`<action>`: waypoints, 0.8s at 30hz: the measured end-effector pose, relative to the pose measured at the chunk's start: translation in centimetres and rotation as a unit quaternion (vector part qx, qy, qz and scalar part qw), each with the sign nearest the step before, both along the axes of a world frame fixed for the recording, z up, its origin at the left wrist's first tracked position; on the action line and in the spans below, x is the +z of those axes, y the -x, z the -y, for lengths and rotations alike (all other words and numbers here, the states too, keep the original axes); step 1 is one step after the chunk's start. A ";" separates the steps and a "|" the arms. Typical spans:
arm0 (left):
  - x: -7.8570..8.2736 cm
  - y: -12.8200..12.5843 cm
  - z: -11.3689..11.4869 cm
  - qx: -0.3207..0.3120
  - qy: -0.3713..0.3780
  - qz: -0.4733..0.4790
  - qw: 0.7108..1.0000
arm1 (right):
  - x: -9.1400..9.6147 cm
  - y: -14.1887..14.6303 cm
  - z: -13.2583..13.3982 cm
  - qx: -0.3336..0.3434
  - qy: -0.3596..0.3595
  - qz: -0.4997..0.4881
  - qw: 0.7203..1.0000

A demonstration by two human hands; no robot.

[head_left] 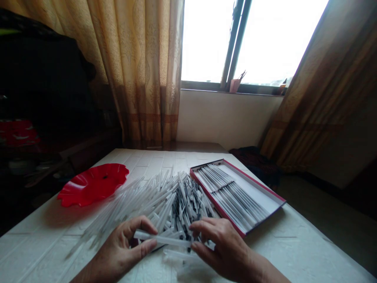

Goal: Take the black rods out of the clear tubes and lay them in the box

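Observation:
My left hand (122, 247) and my right hand (220, 247) hold a clear plastic pen (161, 239) level between them above the white table (38, 251). The left thumb and fingers pinch one end, and the right fingers close on the other end, near a dark tip. Beneath and behind my hands lies a loose heap of clear pens (167, 204), some with black refills inside. Another clear pen (179, 254) lies just below the held one. An open red-rimmed box (235, 196) to the right of the heap holds rows of pens laid side by side.
A wavy red plastic dish (92, 184) sits on the table left of the heap. Patterned curtains (141, 70) and a bright window (244, 39) stand behind the table, with a small pen pot (235, 85) on the sill. Dark fabric (253, 165) lies beyond the table's far right edge.

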State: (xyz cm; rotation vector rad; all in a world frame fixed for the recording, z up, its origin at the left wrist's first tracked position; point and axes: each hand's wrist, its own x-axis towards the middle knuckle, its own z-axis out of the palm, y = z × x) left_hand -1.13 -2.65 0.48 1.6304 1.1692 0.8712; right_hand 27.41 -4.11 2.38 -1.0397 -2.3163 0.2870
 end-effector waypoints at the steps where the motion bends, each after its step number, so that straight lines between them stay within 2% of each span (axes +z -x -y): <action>1: -0.2 0.0 0.0 -0.002 0.000 0.009 1.000 | 0.0 0.3 0.2 0.010 0.000 0.018 1.000; 6: 0.2 -0.9 0.5 -0.005 -0.021 0.099 0.995 | -1.1 1.6 0.5 0.043 -0.058 0.051 0.996; 9: 1.1 -1.8 1.3 -0.028 -0.061 0.100 0.993 | -2.5 2.2 0.4 0.066 -0.096 0.057 0.992; 12: 1.5 -2.3 1.9 -0.065 -0.121 0.067 0.988 | -3.1 2.5 0.4 0.085 -0.095 0.064 0.990; 15: 1.1 -2.3 1.9 -0.103 -0.202 -0.002 0.974 | -2.4 2.2 0.6 0.076 -0.069 0.034 0.994; 20: 0.4 -2.3 1.7 -0.115 -0.327 -0.156 0.925 | -0.6 1.6 0.8 0.027 0.001 -0.095 0.995; 24: 0.3 -2.6 2.2 -0.124 -0.363 -0.227 0.895 | -1.6 1.8 0.7 0.071 0.025 -0.098 0.992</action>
